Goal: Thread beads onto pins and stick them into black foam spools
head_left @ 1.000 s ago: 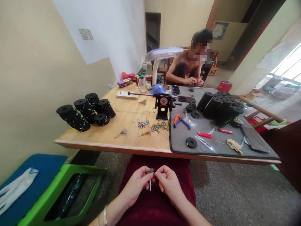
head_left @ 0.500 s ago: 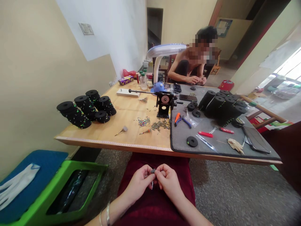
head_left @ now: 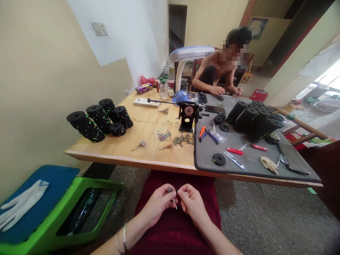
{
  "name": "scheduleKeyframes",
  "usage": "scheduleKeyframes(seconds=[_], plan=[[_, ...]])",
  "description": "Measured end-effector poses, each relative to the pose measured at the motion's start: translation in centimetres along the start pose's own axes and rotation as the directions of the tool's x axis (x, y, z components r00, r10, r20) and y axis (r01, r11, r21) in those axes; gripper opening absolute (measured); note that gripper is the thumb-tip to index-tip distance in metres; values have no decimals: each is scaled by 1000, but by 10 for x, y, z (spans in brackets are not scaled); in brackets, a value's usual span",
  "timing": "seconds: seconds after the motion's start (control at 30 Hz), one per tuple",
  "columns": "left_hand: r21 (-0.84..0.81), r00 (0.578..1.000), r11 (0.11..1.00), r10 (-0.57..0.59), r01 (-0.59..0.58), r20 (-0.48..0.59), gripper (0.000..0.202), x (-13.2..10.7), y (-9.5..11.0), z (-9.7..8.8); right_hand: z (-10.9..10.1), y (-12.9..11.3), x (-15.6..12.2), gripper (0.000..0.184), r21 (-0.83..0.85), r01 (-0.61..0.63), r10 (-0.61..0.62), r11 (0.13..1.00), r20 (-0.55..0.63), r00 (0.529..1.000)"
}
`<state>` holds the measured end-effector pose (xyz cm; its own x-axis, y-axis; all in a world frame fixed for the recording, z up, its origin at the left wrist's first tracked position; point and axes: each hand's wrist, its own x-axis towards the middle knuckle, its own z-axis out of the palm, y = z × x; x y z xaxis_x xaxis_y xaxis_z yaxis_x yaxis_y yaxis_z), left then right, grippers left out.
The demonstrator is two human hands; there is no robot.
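Over my lap, my left hand [head_left: 158, 205] is closed around a small grey bundle of fine strands [head_left: 170, 190], whose pale tip pokes out below the fingers. Close beside it, my right hand [head_left: 193, 201] is curled with thumb and forefinger pinched together. Whatever sits in that pinch is too small to make out. Similar small bundles lie on the wooden table: a grey one [head_left: 142, 143] and one with an orange band [head_left: 168, 146]. Behind them are a pile of coloured beads [head_left: 164, 135] and a pile of tiny metal pieces [head_left: 183, 140].
A black winding device [head_left: 186, 117] and a lamp [head_left: 179, 76] stand mid-table. Black spools [head_left: 96, 115] are stacked left, more spools [head_left: 255, 117] right. Pliers [head_left: 208, 134] and tweezers [head_left: 233, 159] lie on the grey mat [head_left: 209, 164]. A person [head_left: 212, 76] sits opposite.
My hands have come slightly apart; the right no longer touches the bundle's end, and more of the grey bundle shows. The hands of the person opposite have separated. The view has shifted slightly.
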<state>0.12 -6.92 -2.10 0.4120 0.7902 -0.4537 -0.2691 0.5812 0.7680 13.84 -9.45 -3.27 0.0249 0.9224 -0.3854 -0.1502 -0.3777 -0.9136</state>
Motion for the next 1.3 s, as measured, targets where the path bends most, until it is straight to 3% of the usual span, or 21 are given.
scheduleKeyframes(seconds=[0.6, 1.3], plan=[[39, 998, 999, 32, -30, -63, 27, 4, -4, -4, 1, 1, -5, 29, -78, -84, 89, 993, 68, 994], [428, 982, 890, 186, -158, -23, 22, 3, -7, -8, 1, 7, 1, 34, -53, -47, 48, 998, 25, 999]])
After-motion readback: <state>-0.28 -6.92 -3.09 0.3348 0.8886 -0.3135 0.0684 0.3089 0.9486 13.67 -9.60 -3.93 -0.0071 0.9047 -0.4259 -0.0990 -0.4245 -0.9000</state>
